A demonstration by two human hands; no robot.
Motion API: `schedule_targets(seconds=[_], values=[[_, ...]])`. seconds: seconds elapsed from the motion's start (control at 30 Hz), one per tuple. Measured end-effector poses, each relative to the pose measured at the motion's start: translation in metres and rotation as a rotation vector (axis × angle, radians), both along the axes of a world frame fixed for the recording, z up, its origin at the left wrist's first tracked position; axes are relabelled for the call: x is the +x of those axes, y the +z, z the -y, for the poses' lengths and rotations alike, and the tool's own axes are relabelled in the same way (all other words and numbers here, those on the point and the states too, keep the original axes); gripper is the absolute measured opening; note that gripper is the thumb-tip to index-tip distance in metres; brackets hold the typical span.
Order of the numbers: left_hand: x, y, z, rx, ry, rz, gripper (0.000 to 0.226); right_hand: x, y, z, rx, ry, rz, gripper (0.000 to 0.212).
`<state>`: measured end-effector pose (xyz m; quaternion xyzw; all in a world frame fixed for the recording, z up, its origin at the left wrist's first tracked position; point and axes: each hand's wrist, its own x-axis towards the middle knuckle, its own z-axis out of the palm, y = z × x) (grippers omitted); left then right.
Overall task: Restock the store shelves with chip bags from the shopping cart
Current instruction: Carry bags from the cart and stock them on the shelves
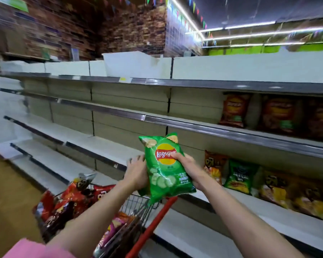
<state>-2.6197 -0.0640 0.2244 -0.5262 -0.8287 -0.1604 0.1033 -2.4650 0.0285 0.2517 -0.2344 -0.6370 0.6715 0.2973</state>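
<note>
A green Lay's chip bag (164,170) stands upright in front of me, above the shopping cart (144,207). My right hand (189,168) grips its right side, thumb on the red and yellow logo. My left hand (136,173) holds the left side, fingers behind the bag. The cart, with red handle and wire basket, holds several red and purple chip bags (71,200). The white store shelves (104,144) run across the view, mostly bare on the left.
Red chip bags (233,110) stand on the upper right shelf. On the shelf below are orange, green (240,176) and yellow bags. A white bin (136,65) sits on the top shelf. Wooden floor lies at the lower left.
</note>
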Motion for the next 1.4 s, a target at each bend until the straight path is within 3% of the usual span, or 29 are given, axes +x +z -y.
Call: schedule_targets(seconds=[0.1, 0.2, 0.3, 0.47, 0.57, 0.6, 0.73, 0.77, 0.9, 1.0, 1.3, 1.4], values=[[0.027, 0.001, -0.022, 0.147, 0.043, 0.01, 0.071, 0.032, 0.0, -0.012, -0.049, -0.235, -0.091, 0.018], [0.044, 0.005, -0.039, 0.241, 0.071, 0.158, 0.092, 0.066, 0.007, -0.024, -0.12, -0.456, -0.215, 0.034], [0.061, 0.006, -0.056, 0.192, 0.095, 0.323, 0.107, 0.102, 0.017, -0.026, -0.248, -0.543, -0.376, 0.038], [0.116, 0.002, -0.074, -0.017, -0.152, 0.647, 0.105, 0.157, 0.027, -0.02, -0.336, -0.595, -0.505, 0.044], [0.167, 0.01, -0.078, 0.005, -0.373, 1.013, 0.06, 0.193, 0.033, -0.01, -0.33, -0.574, -0.524, 0.036], [0.184, 0.013, -0.079, -0.006, -0.44, 1.162, 0.057, 0.207, 0.035, -0.008, -0.327, -0.558, -0.533, 0.034], [0.247, 0.014, -0.092, 0.172, -0.546, 1.471, 0.102, 0.267, 0.038, 0.003, -0.305, -0.557, -0.525, 0.035], [0.262, 0.015, -0.094, 0.217, -0.541, 1.52, 0.103, 0.283, 0.039, 0.006, -0.303, -0.554, -0.514, 0.037], [0.322, 0.03, -0.083, 0.371, -0.582, 1.611, 0.047, 0.343, 0.038, 0.017, -0.293, -0.559, -0.464, 0.041], [0.356, 0.034, -0.084, 0.391, -0.613, 1.656, 0.066, 0.387, 0.033, 0.021, -0.273, -0.6, -0.392, 0.04], [0.454, 0.03, -0.093, 0.356, -0.661, 1.675, 0.051, 0.539, 0.011, 0.037, -0.1, -0.866, -0.219, 0.046], [0.497, 0.023, -0.098, 0.286, -0.674, 1.7, 0.044, 0.581, 0.004, 0.045, -0.061, -0.907, -0.162, 0.065]])
